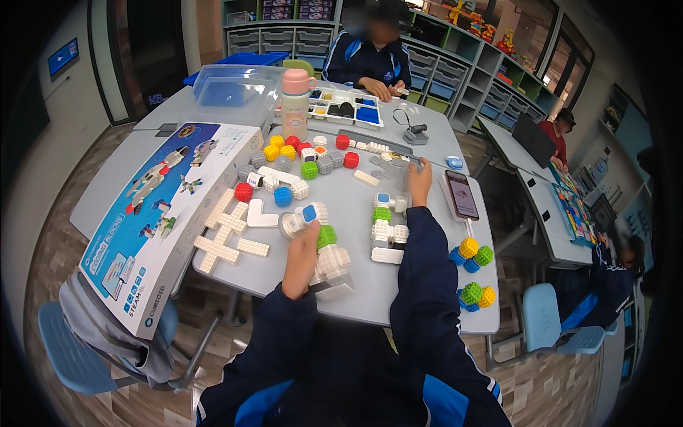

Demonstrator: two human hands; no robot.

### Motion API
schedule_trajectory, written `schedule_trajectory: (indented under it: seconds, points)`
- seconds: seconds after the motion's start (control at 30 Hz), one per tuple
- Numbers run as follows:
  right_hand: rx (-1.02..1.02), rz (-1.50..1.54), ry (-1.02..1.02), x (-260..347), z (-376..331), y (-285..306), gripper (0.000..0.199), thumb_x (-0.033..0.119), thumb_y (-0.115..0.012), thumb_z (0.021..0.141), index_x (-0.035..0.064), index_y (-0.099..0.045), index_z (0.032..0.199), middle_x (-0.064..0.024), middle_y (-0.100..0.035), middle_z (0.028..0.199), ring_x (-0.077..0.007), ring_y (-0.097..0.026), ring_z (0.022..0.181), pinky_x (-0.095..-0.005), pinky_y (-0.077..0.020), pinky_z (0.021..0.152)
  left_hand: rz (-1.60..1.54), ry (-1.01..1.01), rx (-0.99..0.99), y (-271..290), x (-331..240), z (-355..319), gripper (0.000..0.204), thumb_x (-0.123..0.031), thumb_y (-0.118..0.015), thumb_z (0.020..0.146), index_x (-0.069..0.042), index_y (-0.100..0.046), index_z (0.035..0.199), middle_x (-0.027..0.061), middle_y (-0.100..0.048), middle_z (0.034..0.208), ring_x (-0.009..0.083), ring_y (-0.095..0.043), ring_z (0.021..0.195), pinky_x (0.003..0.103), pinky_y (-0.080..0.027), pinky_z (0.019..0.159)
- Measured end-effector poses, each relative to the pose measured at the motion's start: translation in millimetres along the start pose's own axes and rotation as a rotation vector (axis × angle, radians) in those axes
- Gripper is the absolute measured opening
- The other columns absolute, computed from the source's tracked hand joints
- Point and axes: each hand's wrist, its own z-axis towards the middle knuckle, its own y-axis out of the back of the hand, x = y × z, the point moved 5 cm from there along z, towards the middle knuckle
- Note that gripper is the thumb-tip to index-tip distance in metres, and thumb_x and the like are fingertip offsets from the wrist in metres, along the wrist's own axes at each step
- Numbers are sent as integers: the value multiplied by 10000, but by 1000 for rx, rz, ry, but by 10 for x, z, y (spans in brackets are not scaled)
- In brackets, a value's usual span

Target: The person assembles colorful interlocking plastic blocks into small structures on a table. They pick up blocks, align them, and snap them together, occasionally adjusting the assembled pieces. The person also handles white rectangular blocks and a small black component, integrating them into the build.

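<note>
My left hand is wrapped round a building-block model of white, green and grey cube blocks, with a blue-topped block at its upper end. It is held tilted above the table's near edge. Farther right, my right hand is closed at the fingertips on what looks like a small grey piece, partly hidden by the fingers. Flat grey pieces lie just left of it. A second block model, white and green, stands by my right forearm. Flat white studded plates lie to the left.
Loose coloured cube blocks spread across the middle. A large box fills the left side, with a pink-capped bottle and a sorting tray behind. A phone and block clusters are at right. Another person sits opposite.
</note>
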Motion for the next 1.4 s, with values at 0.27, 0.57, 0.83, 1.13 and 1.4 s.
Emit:
schedule_trajectory:
  seconds: [0.27,0.57,0.83,1.13,1.4]
  points:
    - [2,-274,-114,347,-17,508,432,394,-526,944,16,-734,918,-161,-733,834,-247,-709,790,-376,-526,782,-12,6,25,1,10,3,475,-389,-469,1045,23,-655,900,13,-623,825,62,-534,740,236,-440,668]
    - [406,-8,-427,239,-122,411,604,485,-429,988,-2,-713,776,-113,-698,642,-182,-654,495,-278,-471,457,6,3,14,8,26,6,460,-374,-472,1047,19,-654,894,8,-618,813,57,-529,747,235,-437,674]
    - [657,78,-300,1148,73,450,481,447,-549,952,-13,-689,943,-127,-718,780,-179,-701,597,-247,-472,479,0,-68,17,-16,-55,-31,466,-376,-455,1055,28,-656,940,13,-628,857,61,-542,777,234,-451,711]
    - [1433,81,-33,2770,-798,534,422,392,-620,919,-16,-679,1011,-118,-711,836,-175,-718,735,-270,-517,580,10,-145,-64,-14,-155,-96,554,-415,-390,1068,57,-658,959,59,-652,869,90,-576,764,266,-477,705]
    - [741,-483,18,1405,235,-341,363,316,-683,829,-26,-724,946,-179,-724,902,-228,-713,667,-326,-547,628,153,-157,-86,7,-121,-55,549,-419,-419,1056,50,-664,909,65,-645,762,110,-572,717,296,-475,685]
